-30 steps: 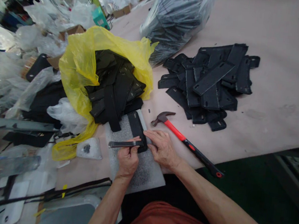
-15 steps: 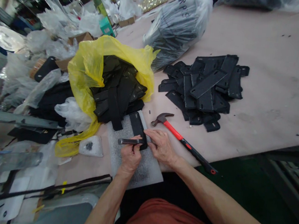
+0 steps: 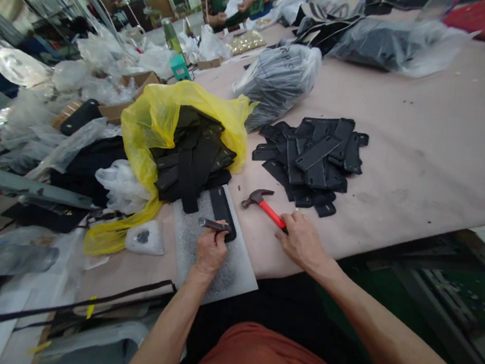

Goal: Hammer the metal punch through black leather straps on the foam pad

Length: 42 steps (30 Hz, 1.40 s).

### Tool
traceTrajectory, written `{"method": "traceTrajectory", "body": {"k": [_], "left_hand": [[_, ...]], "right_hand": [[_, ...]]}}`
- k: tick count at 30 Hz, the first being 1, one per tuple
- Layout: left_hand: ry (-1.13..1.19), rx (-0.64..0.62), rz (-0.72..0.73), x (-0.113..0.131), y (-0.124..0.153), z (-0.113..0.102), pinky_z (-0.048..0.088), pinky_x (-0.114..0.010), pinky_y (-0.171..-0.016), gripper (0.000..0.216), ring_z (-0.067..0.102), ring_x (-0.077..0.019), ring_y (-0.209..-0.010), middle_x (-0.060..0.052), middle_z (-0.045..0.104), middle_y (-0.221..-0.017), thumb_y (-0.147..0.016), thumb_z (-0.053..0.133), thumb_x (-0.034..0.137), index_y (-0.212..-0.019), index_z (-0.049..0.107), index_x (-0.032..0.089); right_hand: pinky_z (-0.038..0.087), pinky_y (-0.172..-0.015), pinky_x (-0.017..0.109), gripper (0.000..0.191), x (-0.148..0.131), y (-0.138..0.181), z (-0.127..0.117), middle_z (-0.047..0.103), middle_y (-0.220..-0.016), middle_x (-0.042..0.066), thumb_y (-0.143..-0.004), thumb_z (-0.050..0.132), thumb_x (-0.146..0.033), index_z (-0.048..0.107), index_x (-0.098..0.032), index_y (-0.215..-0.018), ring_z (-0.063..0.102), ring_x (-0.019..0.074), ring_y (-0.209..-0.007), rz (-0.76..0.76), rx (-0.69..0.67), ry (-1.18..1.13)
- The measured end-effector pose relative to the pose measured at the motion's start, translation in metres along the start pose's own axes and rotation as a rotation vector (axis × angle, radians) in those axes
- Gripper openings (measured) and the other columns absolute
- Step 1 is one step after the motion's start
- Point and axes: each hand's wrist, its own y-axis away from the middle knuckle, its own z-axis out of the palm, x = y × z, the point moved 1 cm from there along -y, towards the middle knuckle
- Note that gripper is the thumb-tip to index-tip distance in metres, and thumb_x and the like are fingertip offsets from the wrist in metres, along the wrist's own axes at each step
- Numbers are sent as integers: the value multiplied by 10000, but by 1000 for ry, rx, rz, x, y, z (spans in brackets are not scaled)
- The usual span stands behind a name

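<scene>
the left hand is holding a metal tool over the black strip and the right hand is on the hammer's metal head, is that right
Not quite. The head camera view shows the right hand on the hammer handle, clear of the metal head. The left hand does hold a metal tool over the black strip.

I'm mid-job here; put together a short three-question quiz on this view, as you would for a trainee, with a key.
1. In the picture, the loose pile of black pieces lies on which side of the yellow bag? A) left B) right
2. True or false: the metal tool in the left hand is inside the yellow bag.
3. Fill in: the right hand is at the handle of the ____.

Key: 1. B. 2. False; it is at the black piece on the pale slab. 3. Hammer.
</scene>
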Motion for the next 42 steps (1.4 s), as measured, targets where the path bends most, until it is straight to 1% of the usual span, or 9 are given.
{"method": "traceTrajectory", "body": {"k": [6, 10, 13, 16, 22, 24, 30, 37, 42], "left_hand": [[-20, -8, -3, -3, 1, 2, 574, -338, -847, 219, 710, -217, -924, -86, 748, -978, -863, 510, 188, -982, 691, 158], [-38, -10, -27, -1, 1, 1, 576, -338, -823, 216, 712, -218, -902, -86, 749, -972, -860, 506, 188, -968, 691, 162], [-34, -26, -50, 1, 2, 0, 570, -348, -837, 216, 708, -219, -912, -82, 746, -983, -860, 500, 176, -975, 683, 171], [-44, -59, -70, 2, 3, -1, 569, -343, -830, 215, 706, -218, -896, -71, 746, -957, -858, 498, 165, -981, 674, 183], [-55, -98, -88, 6, 1, -3, 555, -315, -784, 166, 696, -211, -850, -71, 732, -897, -853, 506, 151, -944, 642, 179], [-71, -120, -95, 8, 1, -4, 546, -313, -759, 150, 692, -213, -827, -73, 725, -873, -859, 502, 148, -931, 630, 172], [-112, -150, -91, 10, 0, -5, 519, -297, -715, 130, 683, -204, -786, -59, 711, -841, -865, 511, 147, -933, 614, 183], [-140, -157, -96, 10, -1, -5, 509, -294, -703, 122, 688, -212, -803, -60, 714, -855, -872, 527, 165, -956, 612, 193], [-122, -152, -64, 9, -1, -4, 504, -283, -684, 105, 689, -209, -796, -56, 710, -828, -864, 534, 148, -918, 609, 198]], "right_hand": [[378, -668, 297, 86, -5, -7, -3, 599, -883, 89, -833, 528, -198, 529, -172, -916, 572, 208, -787, 130, -129, -163], [366, -520, 254, 116, -10, -11, -2, 550, -653, -2, -751, 560, -182, 492, -193, -844, 507, 138, -543, 379, -464, -841], [305, -402, 214, 89, -21, -7, 2, 463, -579, -58, -820, 506, -277, 465, -200, -800, 373, 80, -403, 520, -651, -1241], [224, -344, 203, 259, -33, -5, -19, 371, -535, -84, -911, 389, -411, 435, -212, -753, 274, 64, -355, 472, -508, -1180], [288, -426, 226, 329, -64, 11, -155, 470, -574, -40, -945, 407, -494, 508, -217, -800, 410, 96, -449, -125, 296, -684], [283, -449, 240, 291, -74, 19, -179, 480, -569, -35, -963, 398, -444, 506, -221, -810, 418, 103, -447, -247, 448, -521], [140, -440, 289, 263, -80, 25, -161, 440, -492, -37, -946, 429, -331, 439, -227, -705, 327, 103, -374, -546, 222, -84], [306, -453, 248, 258, -85, 30, -181, 503, -581, -22, -996, 324, -394, 466, -238, -848, 458, 124, -452, -329, 516, -463], [135, -416, 278, 334, -83, 23, -174, 391, -450, -43, -925, 474, -427, 441, -233, -654, 290, 94, -353, -507, 237, -233]]}}
